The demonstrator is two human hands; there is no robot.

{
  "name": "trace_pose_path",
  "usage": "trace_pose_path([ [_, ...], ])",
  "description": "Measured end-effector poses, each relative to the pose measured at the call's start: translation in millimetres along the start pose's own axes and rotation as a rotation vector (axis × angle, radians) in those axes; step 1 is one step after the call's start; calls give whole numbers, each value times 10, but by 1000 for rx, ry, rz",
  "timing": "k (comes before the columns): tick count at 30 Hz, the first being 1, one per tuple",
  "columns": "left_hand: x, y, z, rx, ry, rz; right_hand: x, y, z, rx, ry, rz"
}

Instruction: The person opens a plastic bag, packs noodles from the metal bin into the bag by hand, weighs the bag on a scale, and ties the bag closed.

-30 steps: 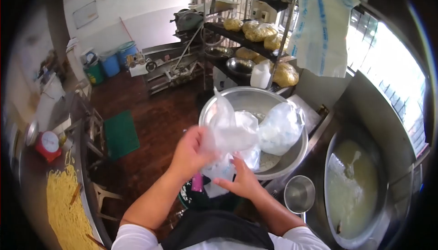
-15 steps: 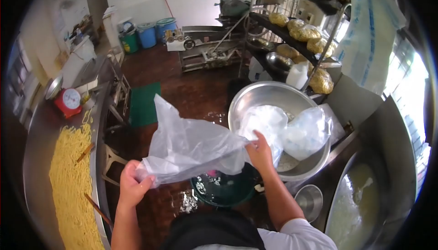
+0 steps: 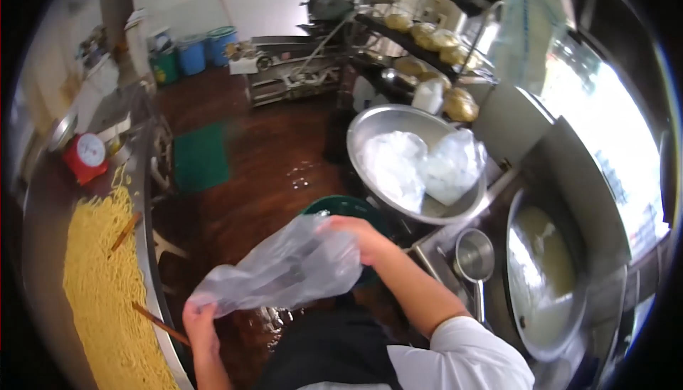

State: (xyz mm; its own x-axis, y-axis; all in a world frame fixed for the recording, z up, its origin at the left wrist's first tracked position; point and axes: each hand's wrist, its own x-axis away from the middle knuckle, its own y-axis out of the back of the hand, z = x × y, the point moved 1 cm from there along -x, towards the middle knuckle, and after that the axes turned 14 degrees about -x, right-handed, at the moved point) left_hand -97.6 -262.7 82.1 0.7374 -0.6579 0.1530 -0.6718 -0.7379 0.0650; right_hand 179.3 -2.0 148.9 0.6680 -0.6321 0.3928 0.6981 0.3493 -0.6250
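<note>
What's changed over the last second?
The left hand has moved left, away from the basin toward the noodles; the plastic bag now stretches across to the right hand. Neither has let go. Two white bags stay in the basin.

Noodles (image 3: 107,283) lie on the table (image 3: 44,226) left of the plastic bag (image 3: 277,269), a dial scale (image 3: 87,156) behind them; over right stands a basin (image 3: 377,121).

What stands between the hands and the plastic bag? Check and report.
Nothing visible does: the left hand and right hand hold the plastic bag directly, one toward each end. The green tub shows beyond the bag, not between.
</note>
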Motion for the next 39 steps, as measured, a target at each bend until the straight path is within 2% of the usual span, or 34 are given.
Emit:
trace_pose_path([
  [2, 61, 309, -178, 347, 169, 136, 80, -165, -174, 322, 9, 32],
  [5, -44, 830, 16, 747, 311, 144, 103, -219, -365, 629, -29, 99],
  [8, 69, 1077, 19, 806, 377, 196, 139, -215, -381, 549, 24, 202],
  [10, 214, 1082, 88, 652, 123, 465, 73, -272, -325, 382, -112, 69],
  [11, 319, 980, -172, 307, 69, 538, 8, -285, -276, 356, -127, 57],
  [12, 428, 939, -217, 67, 59, 565, -83, -287, -258, 347, -97, 54],
  [13, 482, 855, 42, -75, 4, 529, -178, -301, -248, 374, -110, 75],
  [15, 589, 723, 241, -255, 161, 480, -509, -388, -242, 475, -115, 78],
  [16, 651, 674, 224, -277, 359, 466, -686, -411, -260, 548, -105, 60],
  [17, 710, 637, 298, -184, 435, 424, -950, -391, -330, 699, -94, 78],
  [19, 770, 569, 459, 4, 556, 353, -1293, -588, -464, 1164, 64, 83],
  [20, 810, 578, 469, -4, 566, 295, -1441, -720, -521, 1388, 172, 89],
  [21, 894, 575, 402, -16, 580, 233, -1434, -1012, -550, 1589, 427, 237],
  [23, 948, 566, 449, -34, 601, 179, -1578, -1556, -819, 1453, 475, 434],
  [24, 930, 565, 493, -64, 585, 164, -1625, -1826, -1038, 1400, 449, 575],
  [26, 961, 541, 598, -118, 572, 153, -1613, -2259, -1627, 1318, 56, 846],
  [27, 1001, 519, 650, -153, 538, 114, -1533, -2410, -1971, 1333, -117, 913],
  [28, 1015, 475, 724, -180, 498, 66, -1718, -2240, -2620, 1257, -218, 1017],
  [29, 1030, 460, 757, -211, 454, 9, -1685, -2272, -2985, 1119, -557, 1010],
  [30, 1046, 452, 779, -235, 434, -50, -1497, -2357, -3140, 1049, -815, 753],
  [32, 1112, 477, 862, -303, 401, -144, -1450, -2314, -3484, 668, -1058, 567],
  [33, 1150, 529, 997, -332, 385, -155, -1325, -2413, -3415, 649, -1007, 485],
  [36, 1211, 686, 1212, -264, 339, -202, -1498, -2530, -2932, 789, -846, 539],
  [38, 1208, 845, 1261, -307, 365, -165, -1750, -2698, -2379, 1020, -779, 581],
  [39, 1203, 941, 1283, -331, 378, -145, -1881, -2762, -2104, 1205, -616, 636],
])
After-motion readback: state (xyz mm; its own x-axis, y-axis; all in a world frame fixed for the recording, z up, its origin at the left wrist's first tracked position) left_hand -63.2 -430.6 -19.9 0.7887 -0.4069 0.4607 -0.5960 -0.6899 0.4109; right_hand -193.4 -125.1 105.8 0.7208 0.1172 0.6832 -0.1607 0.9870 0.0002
